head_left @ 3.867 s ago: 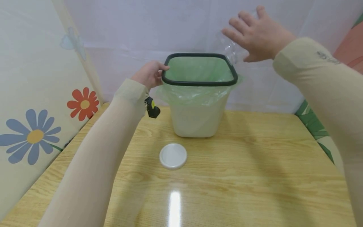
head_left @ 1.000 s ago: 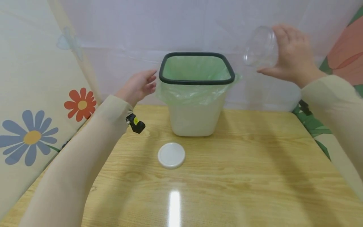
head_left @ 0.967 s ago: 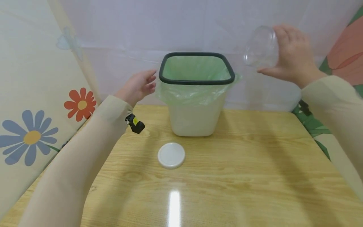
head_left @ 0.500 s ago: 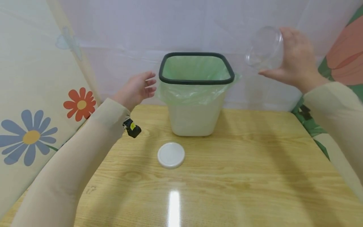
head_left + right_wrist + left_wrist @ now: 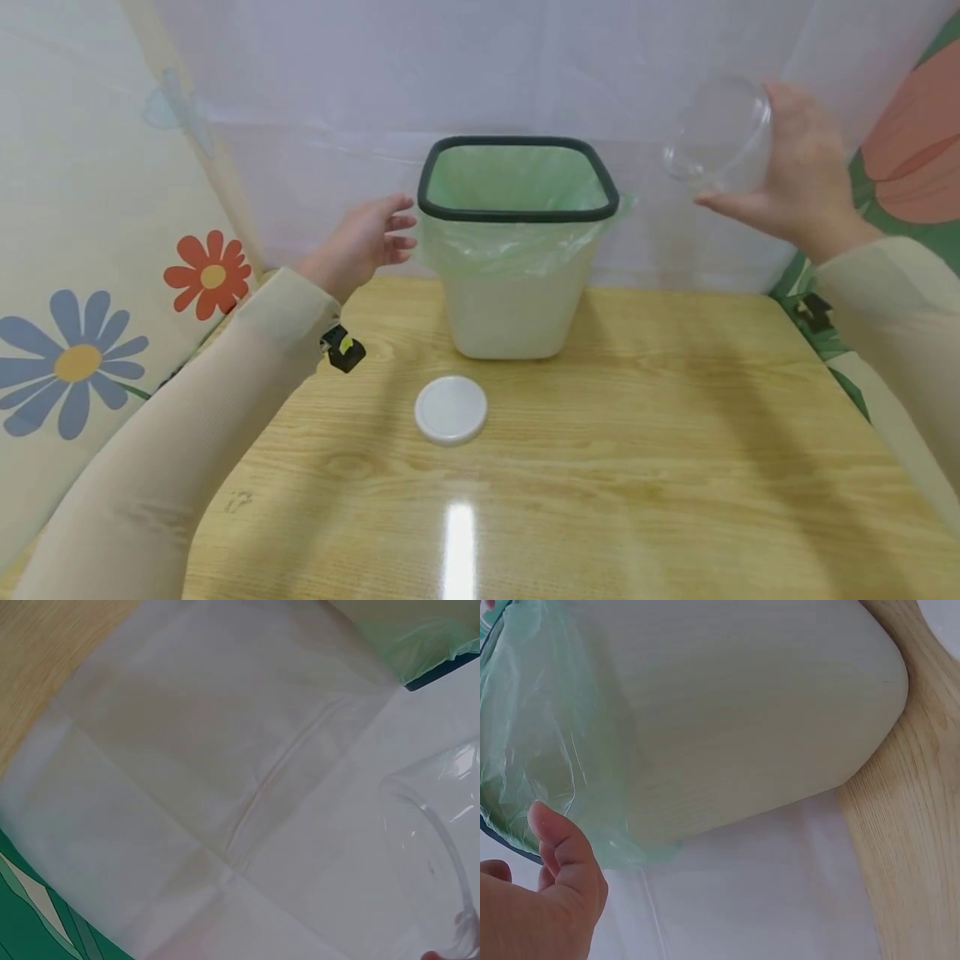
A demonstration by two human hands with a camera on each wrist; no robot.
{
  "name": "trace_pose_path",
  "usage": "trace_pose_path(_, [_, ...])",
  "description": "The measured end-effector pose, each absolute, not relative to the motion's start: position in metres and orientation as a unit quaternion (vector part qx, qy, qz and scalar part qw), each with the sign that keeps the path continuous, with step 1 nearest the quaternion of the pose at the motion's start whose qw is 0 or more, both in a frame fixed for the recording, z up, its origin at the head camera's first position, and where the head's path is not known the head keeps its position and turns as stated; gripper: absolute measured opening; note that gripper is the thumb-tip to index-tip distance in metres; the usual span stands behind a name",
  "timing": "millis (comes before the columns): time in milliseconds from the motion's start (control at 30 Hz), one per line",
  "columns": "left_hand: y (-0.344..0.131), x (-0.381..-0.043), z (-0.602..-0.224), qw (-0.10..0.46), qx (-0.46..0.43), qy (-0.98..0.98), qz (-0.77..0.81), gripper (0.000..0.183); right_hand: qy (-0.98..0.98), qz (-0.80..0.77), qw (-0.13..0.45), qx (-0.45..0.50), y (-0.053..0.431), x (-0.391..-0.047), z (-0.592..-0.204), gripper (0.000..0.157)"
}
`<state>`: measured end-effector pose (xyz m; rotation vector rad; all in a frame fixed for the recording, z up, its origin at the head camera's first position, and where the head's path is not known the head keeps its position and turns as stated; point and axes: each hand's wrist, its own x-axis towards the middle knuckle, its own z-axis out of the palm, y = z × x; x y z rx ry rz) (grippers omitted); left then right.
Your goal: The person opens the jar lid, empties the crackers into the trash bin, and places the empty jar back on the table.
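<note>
A cream trash bin with a dark rim and a green bag liner stands upright near the back of the table. My left hand hovers just left of the rim, fingers loosely bent around nothing; in the left wrist view its thumb overlaps the liner. Right of the bin, up in the air, my right hand grips a clear plastic jar, which is tilted. Only part of the jar shows in the right wrist view, fingertips at its edge. A round white lid lies in front of the bin.
The wooden table runs back to a white curtain. A flower-print wall covering borders the left side, and a red and green one the right. Black wrist cameras sit on both sleeves.
My left hand has let go of the bin rim and drawn slightly left and down. My right hand has carried the jar rightward from beside the rim, then a little lower over the last second.
</note>
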<state>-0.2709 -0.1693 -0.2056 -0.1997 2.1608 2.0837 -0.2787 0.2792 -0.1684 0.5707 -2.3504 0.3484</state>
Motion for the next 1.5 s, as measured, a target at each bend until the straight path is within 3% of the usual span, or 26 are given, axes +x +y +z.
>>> trace_pose_path(1500, [-0.185,-0.240,-0.229,0.041,-0.009,0.786,0.617,0.057,-0.905,0.234,0.319,0.159,0.292,-0.252,-0.207,0.117])
